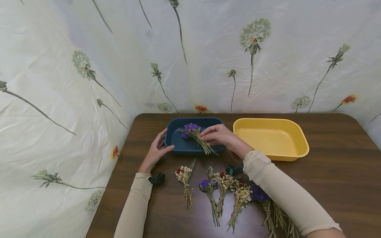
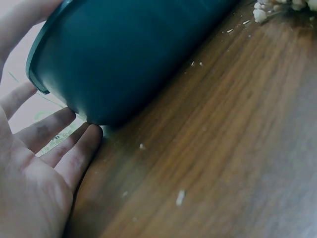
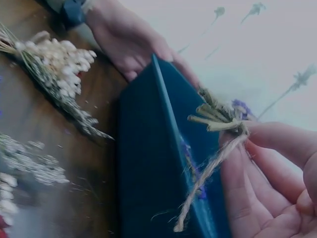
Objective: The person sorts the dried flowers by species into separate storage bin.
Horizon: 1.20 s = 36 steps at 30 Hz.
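My right hand [image 1: 218, 135] pinches a bunch of dried purple flowers [image 1: 190, 130] by its tied stems, over the dark blue tub [image 1: 175, 152]. The flower heads point to the far left, and the stems slant toward the near rim. In the right wrist view, twine [image 3: 210, 168] hangs from the stem ends [image 3: 213, 119]. My left hand [image 1: 154, 152] touches the left end of the tub with extended fingers, its thumb at the front rim. Purple bits [image 3: 193, 171] show beyond the rim in the right wrist view; whether they belong to the held bunch, I cannot tell.
A yellow tub [image 1: 268, 157] stands right of the blue one. Several dried bunches lie nearer me: a cream-and-red one [image 1: 185, 177], a purple one [image 1: 209, 186], others partly under my right sleeve [image 1: 285, 191]. Flowered sheeting [image 1: 202, 66] hangs behind the brown table [image 1: 333, 165].
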Tool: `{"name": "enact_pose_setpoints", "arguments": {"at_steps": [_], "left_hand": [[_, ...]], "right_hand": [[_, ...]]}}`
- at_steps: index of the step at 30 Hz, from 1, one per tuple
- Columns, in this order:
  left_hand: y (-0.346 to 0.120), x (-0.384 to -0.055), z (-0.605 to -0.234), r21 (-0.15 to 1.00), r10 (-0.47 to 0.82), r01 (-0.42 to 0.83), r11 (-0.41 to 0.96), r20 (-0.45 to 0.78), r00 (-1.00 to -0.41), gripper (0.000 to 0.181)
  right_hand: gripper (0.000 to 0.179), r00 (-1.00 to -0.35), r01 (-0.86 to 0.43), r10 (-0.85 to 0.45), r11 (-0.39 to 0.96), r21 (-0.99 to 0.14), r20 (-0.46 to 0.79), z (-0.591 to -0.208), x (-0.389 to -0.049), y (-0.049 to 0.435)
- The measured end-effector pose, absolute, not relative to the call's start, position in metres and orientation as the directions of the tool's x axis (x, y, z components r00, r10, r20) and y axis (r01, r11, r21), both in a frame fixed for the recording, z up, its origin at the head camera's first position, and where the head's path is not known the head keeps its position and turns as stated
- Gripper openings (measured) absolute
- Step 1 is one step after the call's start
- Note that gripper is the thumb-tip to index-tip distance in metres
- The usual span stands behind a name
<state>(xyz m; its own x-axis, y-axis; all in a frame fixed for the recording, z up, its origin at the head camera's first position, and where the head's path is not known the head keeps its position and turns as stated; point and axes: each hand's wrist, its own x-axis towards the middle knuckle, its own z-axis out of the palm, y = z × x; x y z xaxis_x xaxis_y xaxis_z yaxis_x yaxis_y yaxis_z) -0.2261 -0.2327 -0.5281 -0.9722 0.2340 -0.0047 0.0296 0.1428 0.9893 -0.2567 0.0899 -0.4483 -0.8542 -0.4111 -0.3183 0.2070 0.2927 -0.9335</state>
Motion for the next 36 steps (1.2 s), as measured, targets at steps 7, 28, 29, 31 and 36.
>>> {"name": "enact_pose_setpoints", "arguments": {"at_steps": [7, 28, 29, 31, 36], "left_hand": [[-0.233, -0.226, -0.528, 0.989, 0.234, 0.033, 0.141, -0.001, -0.972, 0.080], [-0.233, -0.225, -0.528, 0.992, 0.260, 0.067, 0.111, 0.036, -0.965, 0.081], [-0.233, -0.225, -0.528, 0.992, 0.260, 0.068, 0.110, 0.038, -0.965, 0.081], [-0.233, -0.225, -0.529, 0.991, 0.262, 0.073, 0.109, 0.042, -0.964, 0.081], [-0.234, -0.226, -0.530, 0.989, 0.265, 0.096, 0.116, 0.062, -0.962, 0.081]], "right_hand": [[0.029, -0.862, 0.173, -0.395, 0.361, -0.916, -0.318, -0.446, -0.272, 0.081], [0.024, -0.876, 0.129, -0.354, 0.481, -0.867, -0.327, -0.461, -0.289, 0.066], [0.024, -0.875, 0.130, -0.355, 0.481, -0.867, -0.328, -0.462, -0.288, 0.065], [0.023, -0.873, 0.134, -0.356, 0.484, -0.865, -0.334, -0.463, -0.287, 0.063], [0.021, -0.866, 0.135, -0.364, 0.489, -0.862, -0.343, -0.469, -0.285, 0.060]]}}
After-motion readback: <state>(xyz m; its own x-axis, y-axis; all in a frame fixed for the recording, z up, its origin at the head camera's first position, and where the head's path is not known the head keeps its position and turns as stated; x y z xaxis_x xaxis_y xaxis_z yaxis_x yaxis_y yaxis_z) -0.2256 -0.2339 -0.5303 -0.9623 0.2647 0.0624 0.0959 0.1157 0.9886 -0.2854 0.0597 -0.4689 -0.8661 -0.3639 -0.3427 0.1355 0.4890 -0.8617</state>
